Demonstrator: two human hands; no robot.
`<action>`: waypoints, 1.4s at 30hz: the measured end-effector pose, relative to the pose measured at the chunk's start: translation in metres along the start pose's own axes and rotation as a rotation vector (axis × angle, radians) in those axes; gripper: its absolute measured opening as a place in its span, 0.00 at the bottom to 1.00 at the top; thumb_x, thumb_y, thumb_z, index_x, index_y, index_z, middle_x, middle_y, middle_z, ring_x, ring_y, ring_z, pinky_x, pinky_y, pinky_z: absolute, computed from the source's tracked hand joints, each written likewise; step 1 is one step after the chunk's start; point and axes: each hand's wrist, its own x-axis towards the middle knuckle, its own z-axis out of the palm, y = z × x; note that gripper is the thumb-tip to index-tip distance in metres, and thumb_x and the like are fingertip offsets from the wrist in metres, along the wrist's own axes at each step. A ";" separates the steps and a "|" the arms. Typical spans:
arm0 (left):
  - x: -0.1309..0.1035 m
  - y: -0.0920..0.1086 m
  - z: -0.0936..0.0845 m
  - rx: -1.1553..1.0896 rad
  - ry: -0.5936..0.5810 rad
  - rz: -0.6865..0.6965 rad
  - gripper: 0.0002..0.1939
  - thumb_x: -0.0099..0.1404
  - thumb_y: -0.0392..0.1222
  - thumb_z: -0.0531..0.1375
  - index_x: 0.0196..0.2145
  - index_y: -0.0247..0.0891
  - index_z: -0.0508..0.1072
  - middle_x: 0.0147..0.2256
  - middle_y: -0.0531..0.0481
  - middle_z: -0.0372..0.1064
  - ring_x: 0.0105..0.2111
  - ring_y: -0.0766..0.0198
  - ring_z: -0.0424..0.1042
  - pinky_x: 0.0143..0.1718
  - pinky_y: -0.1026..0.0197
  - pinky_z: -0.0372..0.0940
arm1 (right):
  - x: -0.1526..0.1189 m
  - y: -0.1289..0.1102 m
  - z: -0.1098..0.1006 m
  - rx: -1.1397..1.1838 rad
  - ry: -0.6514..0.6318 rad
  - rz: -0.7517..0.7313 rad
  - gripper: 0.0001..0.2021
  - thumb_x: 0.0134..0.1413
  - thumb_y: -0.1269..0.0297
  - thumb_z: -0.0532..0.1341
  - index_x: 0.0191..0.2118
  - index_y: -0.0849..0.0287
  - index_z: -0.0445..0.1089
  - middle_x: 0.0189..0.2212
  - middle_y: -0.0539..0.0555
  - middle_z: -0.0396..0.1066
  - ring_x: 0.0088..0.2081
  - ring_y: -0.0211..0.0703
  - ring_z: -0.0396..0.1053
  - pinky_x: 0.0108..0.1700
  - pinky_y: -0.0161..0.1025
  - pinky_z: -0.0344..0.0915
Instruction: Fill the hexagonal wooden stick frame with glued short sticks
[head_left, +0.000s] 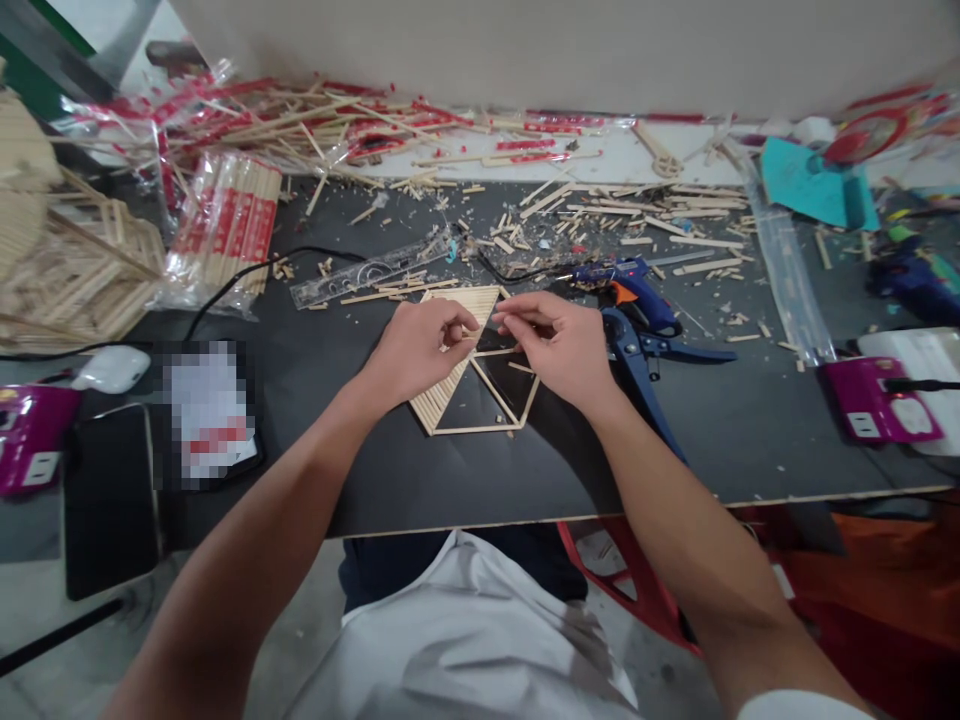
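A hexagonal frame of thin wooden sticks (476, 431) lies on the dark tabletop, its left part filled with closely set sticks (441, 396) and its lower right sections open. My left hand (424, 345) is over the filled part, thumb and fingertips curled close together. Over the upper right of the frame is my right hand (559, 345), thumb and fingers pinched. Whatever either hand holds, if anything, is too small to make out. The fingertips of both hands nearly meet above the frame.
Blue cutters (639, 350) and a blue glue gun (634, 285) lie right of my right hand. Behind are a clear ruler (367, 272), stick scraps and packaged sticks (225, 225). Phones, including a black one (111, 500), lie left. A purple power strip (877, 400) sits right.
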 end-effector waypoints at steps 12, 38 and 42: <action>0.000 0.001 0.009 0.005 0.069 -0.037 0.07 0.64 0.37 0.64 0.40 0.36 0.79 0.34 0.48 0.77 0.31 0.64 0.71 0.38 0.59 0.65 | -0.001 -0.003 -0.007 -0.162 0.051 -0.027 0.07 0.59 0.61 0.66 0.38 0.56 0.80 0.32 0.52 0.81 0.29 0.42 0.76 0.36 0.42 0.71; 0.003 0.008 0.002 -0.070 0.042 -0.204 0.06 0.60 0.31 0.63 0.36 0.35 0.78 0.31 0.51 0.76 0.29 0.67 0.70 0.35 0.63 0.64 | -0.005 0.000 -0.006 -0.253 -0.087 -0.089 0.06 0.58 0.67 0.65 0.37 0.58 0.80 0.28 0.52 0.78 0.25 0.38 0.68 0.32 0.38 0.62; 0.012 -0.004 -0.017 -0.072 0.004 -0.149 0.10 0.60 0.34 0.62 0.40 0.35 0.79 0.32 0.50 0.76 0.29 0.65 0.71 0.36 0.62 0.66 | -0.004 0.000 -0.006 -0.248 -0.090 -0.098 0.06 0.58 0.67 0.64 0.37 0.58 0.80 0.29 0.52 0.78 0.26 0.38 0.68 0.32 0.38 0.62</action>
